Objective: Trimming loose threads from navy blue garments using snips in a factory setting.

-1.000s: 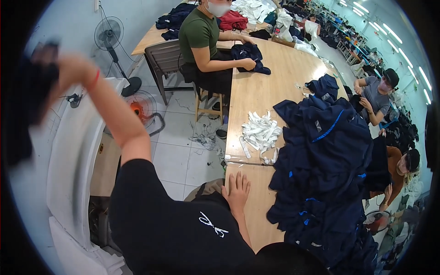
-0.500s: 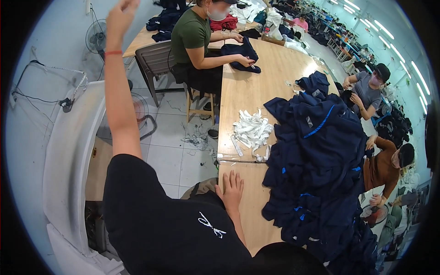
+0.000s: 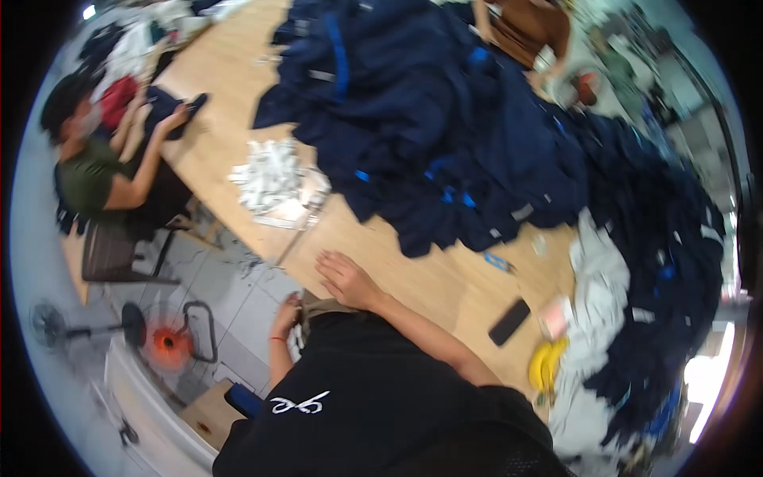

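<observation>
Under my right hand [image 3: 347,280] (flat, open) lies bare table [image 3: 421,278]; my left hand [image 3: 286,316] grips my waistband [image 3: 318,306]. Navy garments [image 3: 429,135] lie beyond my fingers; overreaching could topple the pile.

Right hand [image 3: 347,280] lay flat, fingers spread, on the wooden table [image 3: 413,274] near its lower-left edge, holding nothing. Left hand [image 3: 286,314] hung below the table edge, touching khaki cloth [image 3: 318,306] at the waist. Big pile of navy garments [image 3: 445,135] filled upper centre. White scraps [image 3: 274,183] left of it. Black phone [image 3: 509,322] and bananas [image 3: 547,364] lay lower right.
</observation>
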Demonstrator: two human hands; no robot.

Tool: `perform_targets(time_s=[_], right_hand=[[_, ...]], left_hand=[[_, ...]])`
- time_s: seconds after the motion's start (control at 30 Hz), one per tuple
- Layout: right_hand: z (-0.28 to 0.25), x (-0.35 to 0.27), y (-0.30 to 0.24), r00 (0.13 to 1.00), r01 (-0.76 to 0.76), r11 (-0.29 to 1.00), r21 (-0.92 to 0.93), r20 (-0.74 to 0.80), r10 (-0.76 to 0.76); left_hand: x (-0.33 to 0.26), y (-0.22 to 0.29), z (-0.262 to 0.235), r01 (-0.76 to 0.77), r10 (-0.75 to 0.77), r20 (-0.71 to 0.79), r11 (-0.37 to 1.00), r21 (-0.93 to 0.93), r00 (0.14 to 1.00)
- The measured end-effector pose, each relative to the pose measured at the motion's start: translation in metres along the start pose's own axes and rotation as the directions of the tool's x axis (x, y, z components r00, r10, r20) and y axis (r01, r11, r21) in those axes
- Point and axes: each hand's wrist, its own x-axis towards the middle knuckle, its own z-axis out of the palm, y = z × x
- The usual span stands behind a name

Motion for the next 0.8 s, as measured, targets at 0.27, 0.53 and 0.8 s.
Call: perform_targets(time_s=[0.27,0.53,0.8], right_hand=[[-0.168,-0.092,0.030,0.350,-0.661,0.750,0.024,-0.874,0.337],[-0.305,-0.082,0.073,0.313,-0.755,0.618,-0.218,-0.948,0.047],[-0.303,0.000,0.056,0.517,-0.643,0.716,-0.271,-0.843,0.146]], left_hand=[[-0.024,0.191,-0.085,-0.381,0.623,-0.707,0.776,0.503,0.335],[-0.010,0.407,0.190,-0.908,0.908,-0.172,0.404,0.109,0.383],[-0.059,0.361,0.305,-0.792,0.802,0.461,0.539,-0.287,0.379]])
